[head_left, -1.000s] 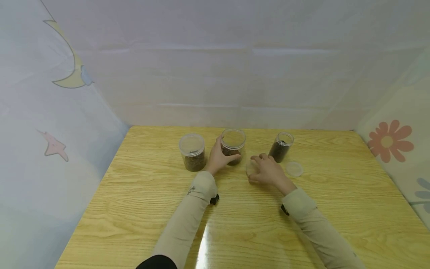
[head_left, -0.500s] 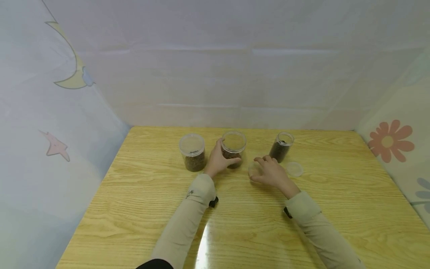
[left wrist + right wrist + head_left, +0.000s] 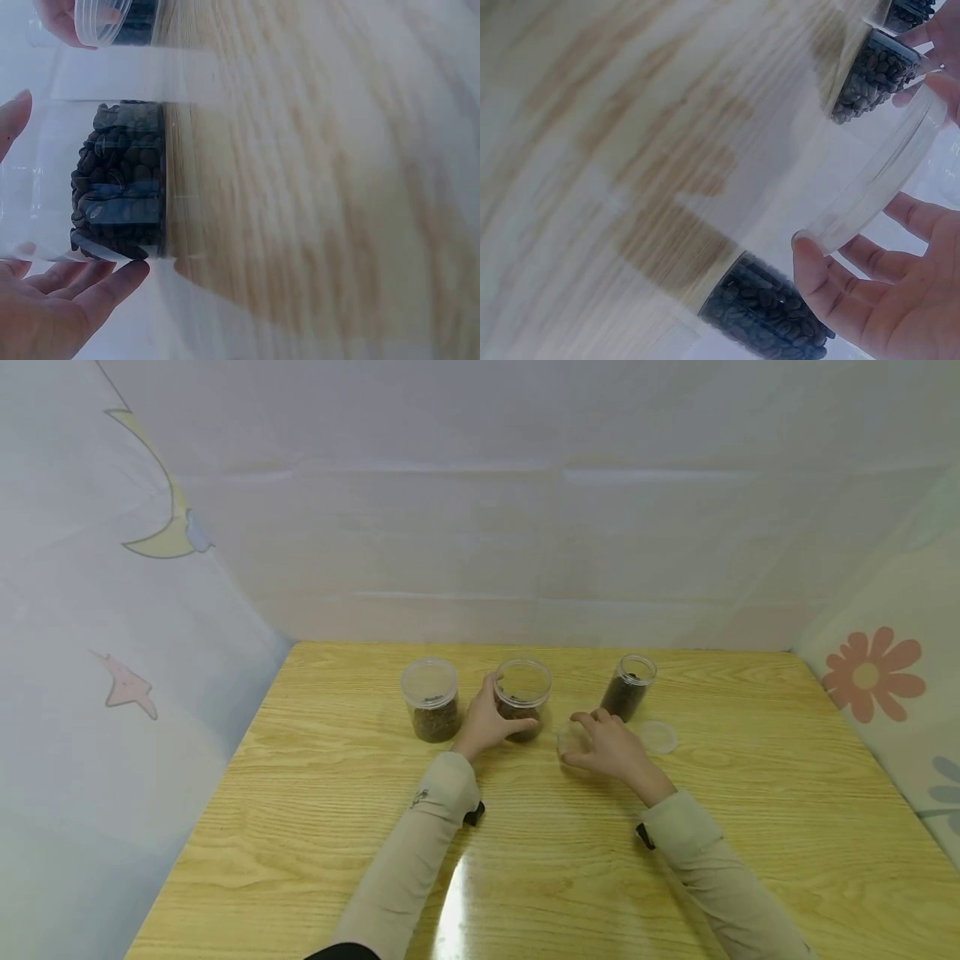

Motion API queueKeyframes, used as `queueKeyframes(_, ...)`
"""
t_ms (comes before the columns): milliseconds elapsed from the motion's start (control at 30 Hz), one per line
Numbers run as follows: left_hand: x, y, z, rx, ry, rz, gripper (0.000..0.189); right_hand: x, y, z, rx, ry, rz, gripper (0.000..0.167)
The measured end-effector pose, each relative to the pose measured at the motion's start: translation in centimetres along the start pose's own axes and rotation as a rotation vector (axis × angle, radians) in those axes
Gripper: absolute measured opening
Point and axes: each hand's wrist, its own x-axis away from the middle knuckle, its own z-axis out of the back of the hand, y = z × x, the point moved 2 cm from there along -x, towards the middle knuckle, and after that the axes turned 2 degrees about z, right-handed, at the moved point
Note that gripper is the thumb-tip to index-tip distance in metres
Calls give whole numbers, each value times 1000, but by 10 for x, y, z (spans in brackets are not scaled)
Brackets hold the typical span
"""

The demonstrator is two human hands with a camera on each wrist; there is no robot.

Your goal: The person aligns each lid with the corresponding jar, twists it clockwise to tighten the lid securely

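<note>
My left hand [image 3: 483,720] grips a clear jar [image 3: 523,685] part filled with dark coffee beans [image 3: 120,180], fingers on one side and thumb on the other. The jar stands upright, and I see no lid on it. To its right, my right hand [image 3: 609,748] holds a clear round lid [image 3: 885,169] by its edge, thumb and fingers at opposite sides. In the right wrist view the lid is tilted and apart from the jars. Behind the right hand stands a narrower jar [image 3: 624,693] of dark beans with an uncovered mouth.
A wide jar [image 3: 433,706] of dark contents, with a lid on, stands left of the left hand. A smaller translucent lid [image 3: 658,737] lies flat right of the narrow jar. The wooden table [image 3: 337,827] meets a pale cloth backdrop [image 3: 465,552] at the back.
The left hand and its jar have shifted slightly toward me. The right hand has drawn the lid a little to the right, away from that jar.
</note>
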Motion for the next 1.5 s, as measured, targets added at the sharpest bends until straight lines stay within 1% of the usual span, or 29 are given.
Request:
queueKeyframes(300,5,1,0,-10,-20,9,100,4,-3,2,2,11,4,70)
queueKeyframes(533,8,-1,0,5,-33,-22,101,8,-2,3,-2,11,5,69)
queueKeyframes(633,10,0,1,2,-29,-26,101,9,-1,3,-10,15,8,69)
queueKeyframes(833,14,1,3,-31,-20,-9,104,11,0,2,-22,21,9,69)
queueKeyframes(967,15,1,4,-52,-12,-13,104,12,1,1,-26,26,7,68)
queueKeyframes(1067,16,1,4,-52,-5,-23,103,13,1,1,-27,27,7,68)
queueKeyframes(1300,17,-1,5,-36,9,-21,103,16,0,2,-33,30,6,67)
queueKeyframes(1500,18,-1,5,-41,8,-44,102,18,-1,3,-40,32,5,67)
